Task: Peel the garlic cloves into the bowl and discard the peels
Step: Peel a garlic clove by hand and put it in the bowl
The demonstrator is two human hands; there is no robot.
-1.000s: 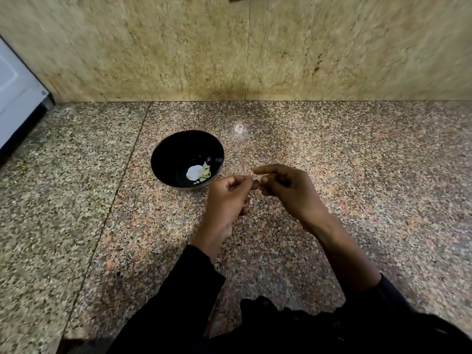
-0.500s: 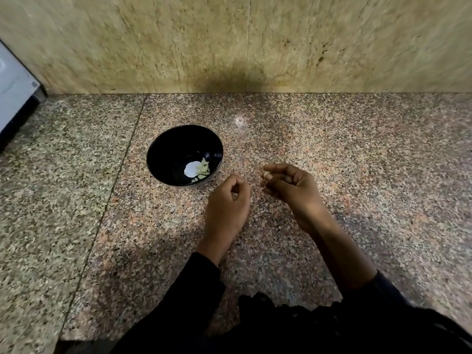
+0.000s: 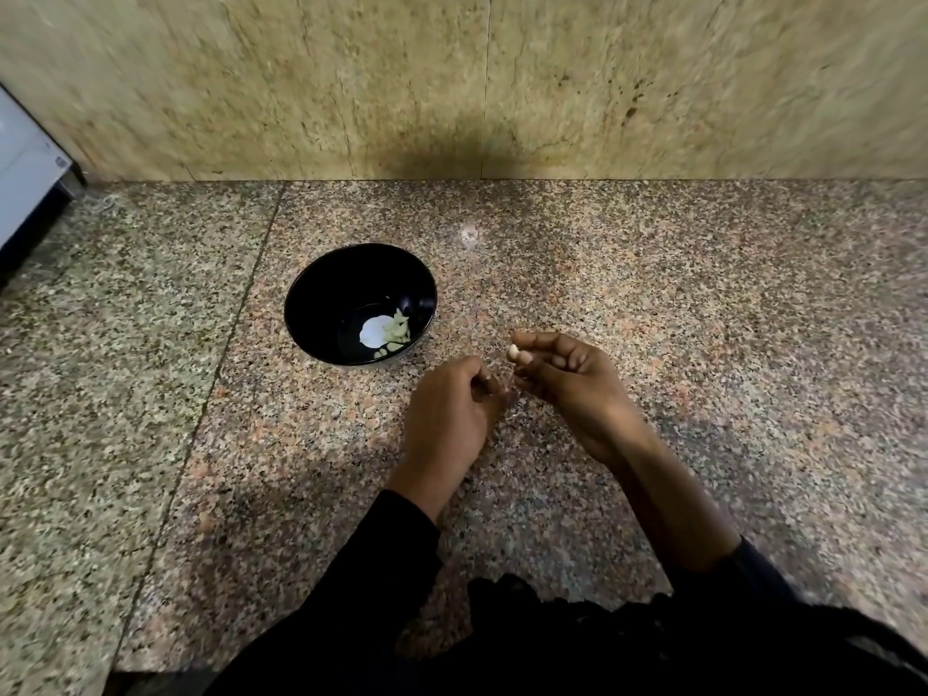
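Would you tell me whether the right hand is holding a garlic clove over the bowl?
No: the right hand pinches the garlic clove over the countertop, right of the black bowl.

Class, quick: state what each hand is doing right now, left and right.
Left hand: fingers curled; whether it holds a peel cannot be told.
Right hand: pinching a garlic clove at its fingertips.

The right hand (image 3: 567,389) was raised just off the surface, palm turned inward, thumb and forefinger pinching a small pale garlic clove (image 3: 513,351) at the tips. The left hand (image 3: 452,414) lay just beside it, fingers curled inward; whether it held anything could not be determined. Both forearms wore dark sleeves.
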